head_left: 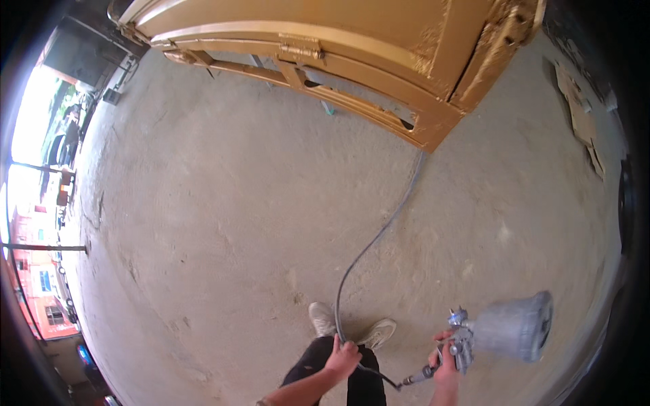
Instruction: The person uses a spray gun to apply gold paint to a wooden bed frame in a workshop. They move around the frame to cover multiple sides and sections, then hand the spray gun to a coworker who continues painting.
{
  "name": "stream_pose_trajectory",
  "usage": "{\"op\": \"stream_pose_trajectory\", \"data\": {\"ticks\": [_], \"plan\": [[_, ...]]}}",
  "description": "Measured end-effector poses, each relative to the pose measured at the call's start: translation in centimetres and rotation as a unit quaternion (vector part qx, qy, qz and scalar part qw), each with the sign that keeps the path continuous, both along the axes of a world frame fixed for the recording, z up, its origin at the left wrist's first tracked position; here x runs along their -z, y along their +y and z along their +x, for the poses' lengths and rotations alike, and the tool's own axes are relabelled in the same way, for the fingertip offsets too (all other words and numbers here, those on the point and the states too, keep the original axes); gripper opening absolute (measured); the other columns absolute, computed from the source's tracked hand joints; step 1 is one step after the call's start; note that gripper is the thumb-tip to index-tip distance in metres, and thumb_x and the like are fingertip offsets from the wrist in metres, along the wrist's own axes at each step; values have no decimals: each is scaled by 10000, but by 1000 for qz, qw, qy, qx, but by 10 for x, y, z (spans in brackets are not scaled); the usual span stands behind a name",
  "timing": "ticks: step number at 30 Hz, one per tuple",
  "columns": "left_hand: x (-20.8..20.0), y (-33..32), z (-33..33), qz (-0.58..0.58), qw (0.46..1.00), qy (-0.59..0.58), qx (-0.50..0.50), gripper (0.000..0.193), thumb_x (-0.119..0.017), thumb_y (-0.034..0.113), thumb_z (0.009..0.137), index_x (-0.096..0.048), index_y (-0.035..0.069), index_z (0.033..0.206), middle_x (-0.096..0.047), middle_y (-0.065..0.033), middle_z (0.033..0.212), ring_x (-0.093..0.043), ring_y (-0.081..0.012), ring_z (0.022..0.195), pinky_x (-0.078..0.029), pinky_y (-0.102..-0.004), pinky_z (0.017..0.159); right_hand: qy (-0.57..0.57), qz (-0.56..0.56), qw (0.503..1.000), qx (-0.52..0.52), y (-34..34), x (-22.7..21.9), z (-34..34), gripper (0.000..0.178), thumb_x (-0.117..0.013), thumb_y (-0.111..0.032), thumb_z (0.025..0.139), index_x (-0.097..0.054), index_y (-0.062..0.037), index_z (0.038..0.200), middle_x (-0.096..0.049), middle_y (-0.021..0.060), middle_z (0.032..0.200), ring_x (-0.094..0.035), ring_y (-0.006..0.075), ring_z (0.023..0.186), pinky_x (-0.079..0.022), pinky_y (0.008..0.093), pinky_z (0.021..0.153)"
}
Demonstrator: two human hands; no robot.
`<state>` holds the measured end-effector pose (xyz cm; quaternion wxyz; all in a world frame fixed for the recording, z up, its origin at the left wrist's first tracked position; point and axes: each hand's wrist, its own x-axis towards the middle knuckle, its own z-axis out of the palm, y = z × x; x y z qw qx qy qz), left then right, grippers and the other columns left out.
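My right hand (445, 357) is closed round the handle of a spray gun (460, 342), tipped so its translucent cup (511, 328) points to the right. In my left hand (344, 356) is a dark air hose (347, 274), gripped in front of my legs. From that grip one stretch runs to the gun's handle fitting; the other trails across the floor and passes behind the corner of a large gold-painted metal panel (365, 40). The panel, with a hinge and slotted lower frame, stands ahead at the top of the view, apart from both hands.
Flattened cardboard (579, 118) lies on the concrete floor (223, 203) at the far right. A dark round object (625, 206) sits at the right rim. Along the left, an opening shows daylight, thin posts (51, 247) and vehicles. My shoes (378, 333) are beside the hose.
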<state>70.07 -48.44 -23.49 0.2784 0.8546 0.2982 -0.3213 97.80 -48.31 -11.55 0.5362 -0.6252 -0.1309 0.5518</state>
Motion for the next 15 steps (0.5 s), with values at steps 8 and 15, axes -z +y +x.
{"op": "stream_pose_trajectory", "data": {"ticks": [8, 15], "plan": [[-5, 62, -105, -74, 968, -123, -208, 532, -558, 147, 844, -471, 146, 1369, -455, -157, 1387, -398, -349, 1322, -390, -505, 1040, -56, 29, 987, 149, 132, 20, -83, 260, -548, -254, 964, -515, -78, 1152, -583, 91, 1072, -454, 86, 483, -366, 253, 439], [66, 124, -299, -116, 954, -94, -261, 354, -610, 220, 837, -607, 139, 1182, -595, -126, 1176, -550, -325, 1139, -436, -455, 982, -60, 56, 937, 340, 249, 102, -172, 285, -553, -263, 966, -491, -114, 1201, -570, 79, 1077, -430, 70, 520, -360, 216, 425]]}}
